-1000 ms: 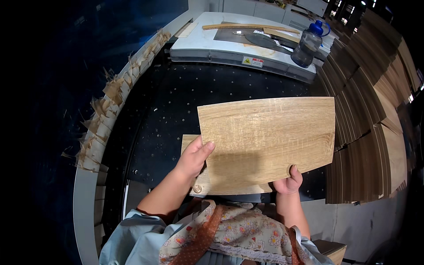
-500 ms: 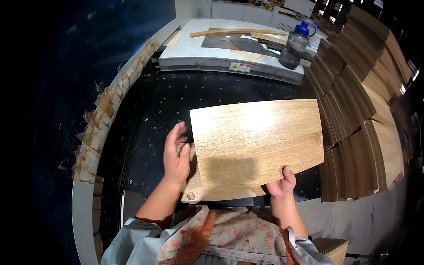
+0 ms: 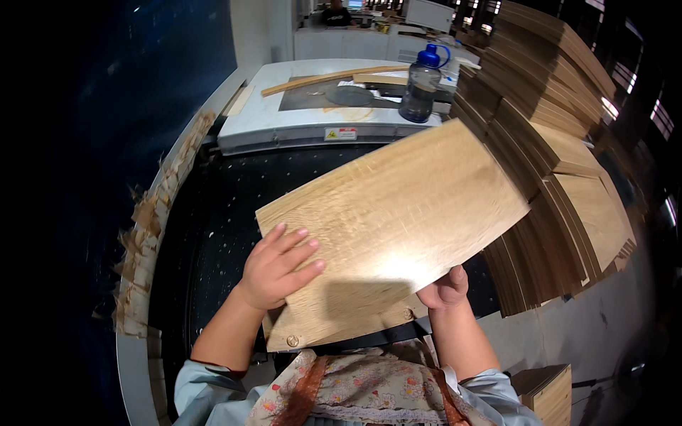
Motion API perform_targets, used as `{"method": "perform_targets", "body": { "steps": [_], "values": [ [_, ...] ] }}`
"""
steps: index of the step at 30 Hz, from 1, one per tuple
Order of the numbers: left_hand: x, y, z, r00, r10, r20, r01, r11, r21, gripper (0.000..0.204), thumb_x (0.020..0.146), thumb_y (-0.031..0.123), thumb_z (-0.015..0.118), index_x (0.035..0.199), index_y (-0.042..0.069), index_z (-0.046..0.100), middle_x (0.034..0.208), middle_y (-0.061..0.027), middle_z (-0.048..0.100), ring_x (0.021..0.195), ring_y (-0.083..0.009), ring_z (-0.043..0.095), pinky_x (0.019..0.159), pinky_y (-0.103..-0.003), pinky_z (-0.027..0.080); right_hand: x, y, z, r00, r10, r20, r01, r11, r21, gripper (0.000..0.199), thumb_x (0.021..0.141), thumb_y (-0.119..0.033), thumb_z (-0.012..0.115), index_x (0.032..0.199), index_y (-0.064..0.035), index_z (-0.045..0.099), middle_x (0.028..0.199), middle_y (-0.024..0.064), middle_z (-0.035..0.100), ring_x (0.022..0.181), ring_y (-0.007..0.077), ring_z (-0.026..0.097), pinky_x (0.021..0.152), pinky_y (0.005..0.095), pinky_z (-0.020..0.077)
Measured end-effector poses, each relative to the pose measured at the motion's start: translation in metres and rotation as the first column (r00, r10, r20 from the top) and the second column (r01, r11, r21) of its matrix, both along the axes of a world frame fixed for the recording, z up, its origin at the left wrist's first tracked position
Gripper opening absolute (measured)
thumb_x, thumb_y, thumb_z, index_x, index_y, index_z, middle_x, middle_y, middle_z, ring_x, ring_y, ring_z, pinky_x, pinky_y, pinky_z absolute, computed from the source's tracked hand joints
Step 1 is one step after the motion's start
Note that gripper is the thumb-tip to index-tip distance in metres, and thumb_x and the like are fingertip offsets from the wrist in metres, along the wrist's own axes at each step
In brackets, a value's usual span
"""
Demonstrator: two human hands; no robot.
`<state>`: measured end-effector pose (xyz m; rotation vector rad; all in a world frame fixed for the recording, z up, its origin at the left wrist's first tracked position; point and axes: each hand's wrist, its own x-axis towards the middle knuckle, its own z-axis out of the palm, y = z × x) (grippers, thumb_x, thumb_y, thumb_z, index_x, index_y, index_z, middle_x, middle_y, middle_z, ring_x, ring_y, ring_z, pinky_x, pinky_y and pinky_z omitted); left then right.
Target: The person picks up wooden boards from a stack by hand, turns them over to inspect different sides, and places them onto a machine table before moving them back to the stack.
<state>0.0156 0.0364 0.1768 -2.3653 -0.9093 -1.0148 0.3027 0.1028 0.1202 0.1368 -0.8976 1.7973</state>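
Note:
A light wood-grain board (image 3: 405, 192) lies tilted in front of me, its right end raised toward the far right. Below its near edge shows a second wood-grain board (image 3: 348, 328) with round fittings near its front edge. My left hand (image 3: 279, 268) rests flat on the upper board's left end, fingers spread. At the near right edge, my right hand (image 3: 446, 288) grips the upper board from beneath, thumb by the edge; its other fingers are partly hidden.
A black dotted machine bed (image 3: 220, 234) lies underneath. Behind it, a white-topped surface (image 3: 245, 128) holds strips and a blue-lidded water bottle (image 3: 420, 92). Tall stacks of boards (image 3: 540, 234) stand at right. Frayed tape lines a rail (image 3: 153, 234) at left. A person (image 3: 336, 14) is far back.
The upper board has turned, its right end swinging up and away. My left hand has moved from beside the boards onto the upper one. The right hand keeps its grip.

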Motion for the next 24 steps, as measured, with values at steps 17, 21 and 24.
{"method": "perform_targets", "body": {
  "steps": [17,21,24],
  "values": [
    [0.011,-0.016,-0.072,-0.362,0.459,0.811,0.821,0.57,0.045,0.063,0.077,0.014,0.069,0.129,-0.002,0.038,0.12,-0.0174,0.052,0.111,-0.0307,0.052,0.093,-0.042,0.044,-0.014,0.0,-0.026,0.991,0.071,0.111,-0.037,0.958,-0.285,0.06,0.081,-0.006,0.061,0.133,-0.0002,0.032,0.13,0.0181,0.046,0.117,0.0318,0.049,0.095,0.0466,0.0428],
    [0.013,-0.019,-0.071,-0.348,0.462,0.816,0.819,0.573,0.025,0.062,0.076,0.013,0.069,0.128,-0.002,0.039,0.12,-0.0173,0.052,0.111,-0.0302,0.052,0.092,-0.042,0.045,-0.009,-0.002,-0.031,0.991,0.093,0.093,-0.062,0.953,-0.295,0.05,0.081,-0.002,0.059,0.127,0.002,0.04,0.123,0.0193,0.051,0.111,0.0324,0.054,0.089,0.0449,0.0473],
    [0.012,-0.019,-0.07,-0.348,0.451,0.822,0.818,0.575,0.03,0.061,0.076,0.013,0.069,0.128,-0.002,0.039,0.12,-0.0171,0.052,0.11,-0.0301,0.052,0.091,-0.043,0.045,-0.01,-0.002,-0.033,0.992,0.079,0.099,-0.048,0.958,-0.281,0.046,0.081,-0.001,0.058,0.125,0.0017,0.043,0.121,0.0191,0.053,0.107,0.0318,0.056,0.086,0.0436,0.0501]
  ]
}}
